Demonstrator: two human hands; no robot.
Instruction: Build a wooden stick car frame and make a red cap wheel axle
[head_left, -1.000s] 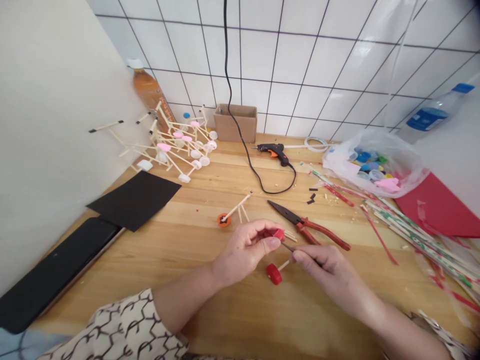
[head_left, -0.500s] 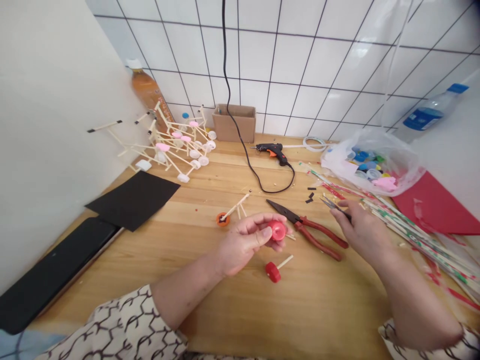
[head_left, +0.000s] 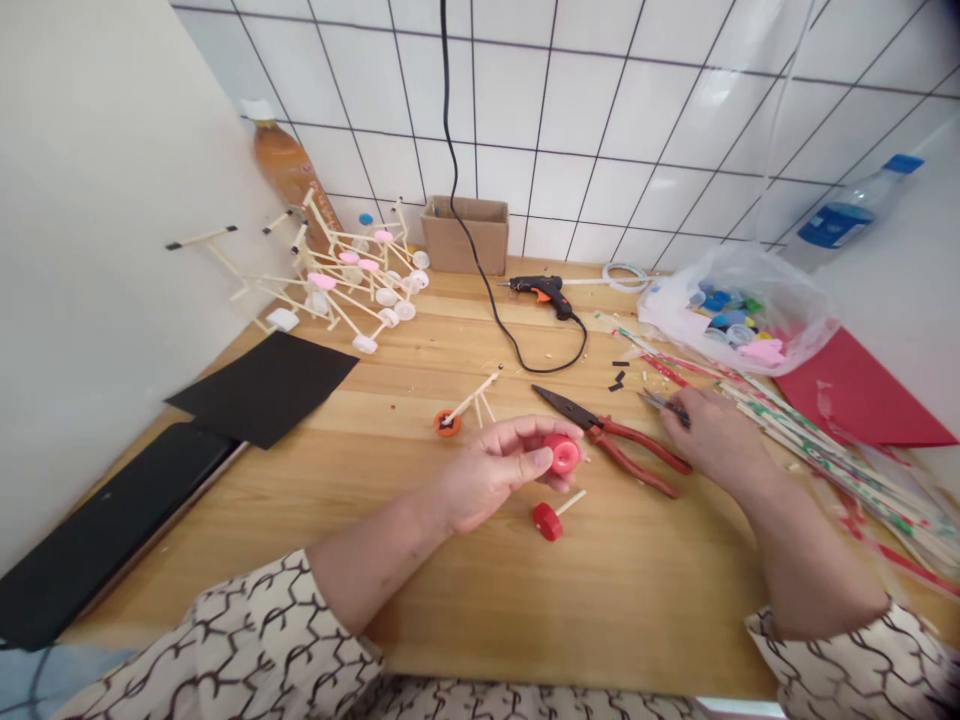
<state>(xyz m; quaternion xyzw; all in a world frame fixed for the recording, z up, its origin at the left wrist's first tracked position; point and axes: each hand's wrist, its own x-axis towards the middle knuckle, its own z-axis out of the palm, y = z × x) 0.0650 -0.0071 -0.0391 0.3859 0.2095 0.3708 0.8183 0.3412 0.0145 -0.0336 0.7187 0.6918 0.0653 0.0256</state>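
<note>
My left hand (head_left: pixel 499 470) pinches a round red cap (head_left: pixel 563 455) between thumb and fingers, its hollowed face turned up. Just below it, a second red cap (head_left: pixel 547 521) with a short stick fixed to it lies on the wooden table (head_left: pixel 600 610). My right hand (head_left: pixel 709 430) is closed around small scissors or tweezers (head_left: pixel 656 400), low over the table; their handles are mostly hidden by the fingers. Between the hands lie pliers with red handles (head_left: pixel 637 467). An orange cap (head_left: pixel 447 423) with joined sticks is behind my left hand.
Stick frames with caps (head_left: pixel 337 275) crowd the back left, near a tea bottle (head_left: pixel 289 170). A glue gun (head_left: pixel 544 292) and a cardboard box (head_left: pixel 466 235) are at the back. A bag of caps (head_left: pixel 739 310), wrapped sticks (head_left: pixel 817 440) and red card (head_left: pixel 862 395) occupy the right; black card (head_left: pixel 266 388) is left.
My right hand has lowered toward the table with the small tool, its fingers now more curled. The red cap in my left hand has shifted slightly right and tilted. The view has shifted a little.
</note>
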